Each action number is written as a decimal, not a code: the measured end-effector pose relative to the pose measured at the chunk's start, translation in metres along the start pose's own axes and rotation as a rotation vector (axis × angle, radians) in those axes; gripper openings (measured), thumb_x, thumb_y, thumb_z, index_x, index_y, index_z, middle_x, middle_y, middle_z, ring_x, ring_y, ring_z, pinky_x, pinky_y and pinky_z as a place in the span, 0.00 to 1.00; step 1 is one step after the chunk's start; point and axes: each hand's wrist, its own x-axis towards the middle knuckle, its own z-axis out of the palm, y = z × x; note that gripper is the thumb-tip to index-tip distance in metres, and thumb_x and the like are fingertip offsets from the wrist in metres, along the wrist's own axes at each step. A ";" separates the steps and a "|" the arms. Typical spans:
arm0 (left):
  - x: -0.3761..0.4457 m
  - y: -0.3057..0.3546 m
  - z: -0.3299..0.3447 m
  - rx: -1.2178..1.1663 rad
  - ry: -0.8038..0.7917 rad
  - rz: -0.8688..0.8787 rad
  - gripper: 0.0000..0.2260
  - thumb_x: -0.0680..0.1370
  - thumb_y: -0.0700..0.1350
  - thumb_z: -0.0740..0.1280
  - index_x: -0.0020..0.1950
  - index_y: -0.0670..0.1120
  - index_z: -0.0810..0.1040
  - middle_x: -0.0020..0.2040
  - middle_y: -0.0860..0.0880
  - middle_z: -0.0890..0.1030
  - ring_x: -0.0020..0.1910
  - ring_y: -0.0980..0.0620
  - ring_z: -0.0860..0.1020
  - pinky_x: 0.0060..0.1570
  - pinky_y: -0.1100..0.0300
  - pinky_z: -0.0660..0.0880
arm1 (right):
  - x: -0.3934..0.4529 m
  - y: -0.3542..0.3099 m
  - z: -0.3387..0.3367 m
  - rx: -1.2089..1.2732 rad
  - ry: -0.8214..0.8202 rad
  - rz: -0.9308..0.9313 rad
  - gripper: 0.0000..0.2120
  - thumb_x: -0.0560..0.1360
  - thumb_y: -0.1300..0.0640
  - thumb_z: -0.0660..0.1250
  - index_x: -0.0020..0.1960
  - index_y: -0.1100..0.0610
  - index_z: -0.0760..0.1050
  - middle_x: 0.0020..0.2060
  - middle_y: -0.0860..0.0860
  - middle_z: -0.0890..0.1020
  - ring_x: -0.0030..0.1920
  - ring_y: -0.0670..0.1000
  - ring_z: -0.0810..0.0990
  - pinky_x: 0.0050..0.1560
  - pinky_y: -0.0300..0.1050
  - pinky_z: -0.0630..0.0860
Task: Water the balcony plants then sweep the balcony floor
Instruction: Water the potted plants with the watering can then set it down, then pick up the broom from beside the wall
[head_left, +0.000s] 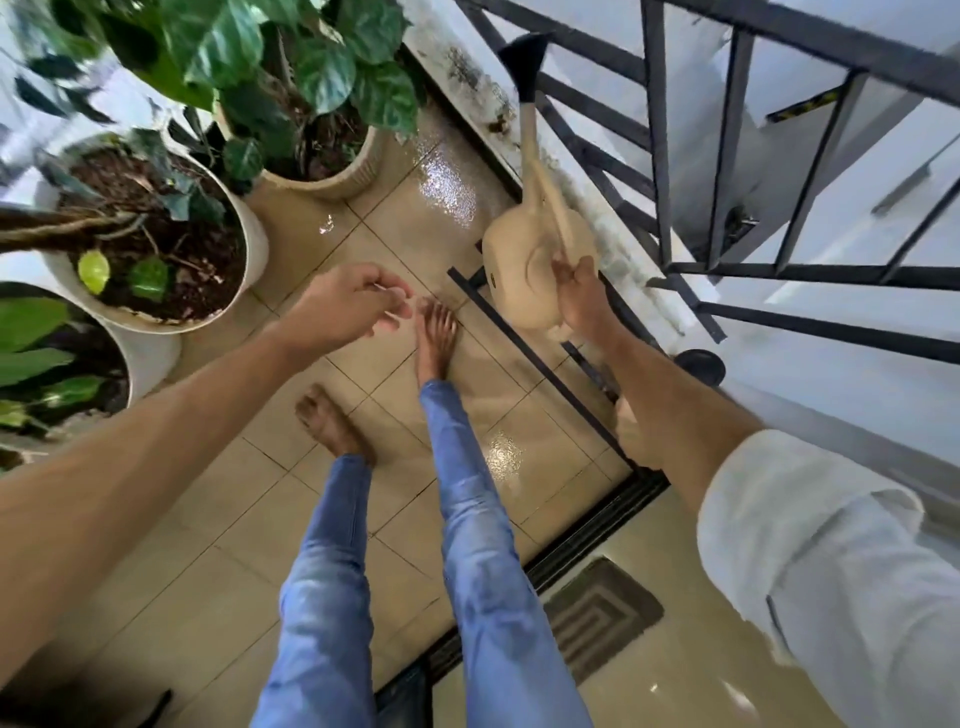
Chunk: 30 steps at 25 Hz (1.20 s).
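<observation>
My right hand (579, 293) grips the handle of a beige watering can (514, 260) held above the tiled floor. Its long spout ends in a black rose (529, 65) that points up toward the railing. My left hand (353, 304) hovers over the floor with loosely curled fingers and holds nothing. Three potted plants stand on the left: a big leafy one in a beige pot (332, 179), a white pot (254, 244) with dark soil, and a third pot (150, 358) at the left edge.
Wet patches shine on the beige floor tiles (447, 182). A dark metal railing (660, 156) runs along the right side. A sliding-door track (587, 540) and a grey mat (597, 618) lie behind my bare feet. A round black object (701, 366) sits by the wall.
</observation>
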 end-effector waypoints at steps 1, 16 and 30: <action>-0.002 -0.001 -0.004 -0.011 0.021 -0.024 0.07 0.83 0.46 0.66 0.57 0.50 0.83 0.49 0.53 0.89 0.49 0.52 0.87 0.51 0.54 0.80 | -0.003 -0.002 0.000 0.021 -0.008 0.020 0.26 0.86 0.40 0.54 0.67 0.63 0.66 0.60 0.59 0.78 0.59 0.58 0.78 0.61 0.55 0.75; -0.046 -0.059 -0.031 0.081 0.154 0.062 0.07 0.84 0.48 0.66 0.57 0.50 0.83 0.49 0.53 0.88 0.49 0.53 0.86 0.54 0.55 0.80 | -0.047 0.017 -0.009 -0.409 0.069 -0.102 0.24 0.80 0.53 0.65 0.68 0.67 0.65 0.63 0.65 0.77 0.63 0.65 0.77 0.60 0.56 0.76; -0.524 -0.296 0.022 -0.022 0.683 -0.022 0.09 0.83 0.44 0.69 0.62 0.44 0.83 0.55 0.44 0.86 0.55 0.44 0.83 0.53 0.56 0.74 | -0.530 -0.108 0.100 -0.866 -0.273 -1.186 0.15 0.82 0.56 0.65 0.66 0.61 0.77 0.60 0.61 0.79 0.63 0.63 0.76 0.63 0.52 0.68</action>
